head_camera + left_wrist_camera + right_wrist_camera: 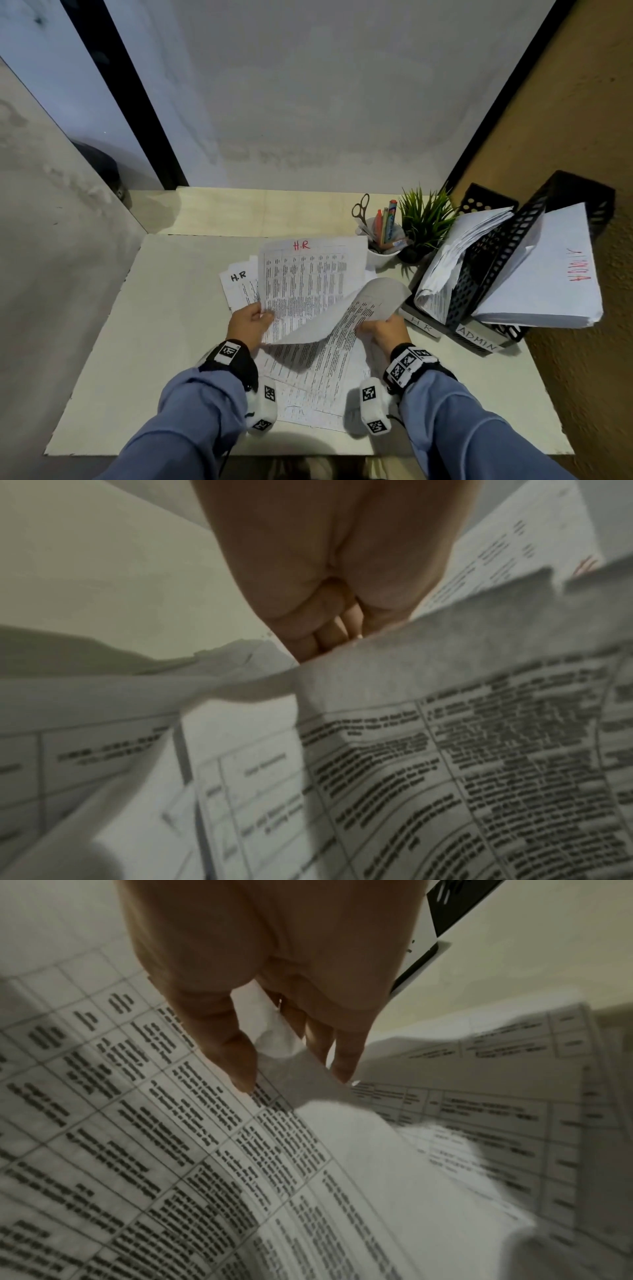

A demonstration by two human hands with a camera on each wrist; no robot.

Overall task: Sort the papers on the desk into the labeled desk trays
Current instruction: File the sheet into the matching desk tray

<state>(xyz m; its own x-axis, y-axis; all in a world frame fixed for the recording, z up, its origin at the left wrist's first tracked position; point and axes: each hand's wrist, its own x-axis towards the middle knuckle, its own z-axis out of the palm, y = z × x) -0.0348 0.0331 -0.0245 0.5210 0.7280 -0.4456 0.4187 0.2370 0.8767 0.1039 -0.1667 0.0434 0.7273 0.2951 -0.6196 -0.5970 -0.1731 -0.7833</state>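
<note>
A printed table sheet marked "H.R" in red (303, 274) is lifted off the desk, and my left hand (263, 313) grips its lower left edge. In the left wrist view my left hand (329, 639) curls its fingers over that sheet (462, 723). My right hand (371, 323) pinches a curled sheet (376, 298) by its corner; the thumb (236, 1053) and fingers hold that sheet (284, 1066). Several loose papers (308, 373) lie beneath both hands. Another sheet marked "H.R" in black (238, 286) lies to the left. The "H.R" tray (423, 323) and "ADMIN" tray (478, 340) stand at the right, both holding papers.
A white cup (382, 255) holding pens and scissors stands behind the papers, beside a small green plant (426, 219). A brown wall (582, 377) rises right of the trays. The pale desk surface (154, 325) extends left; its front edge lies near my sleeves.
</note>
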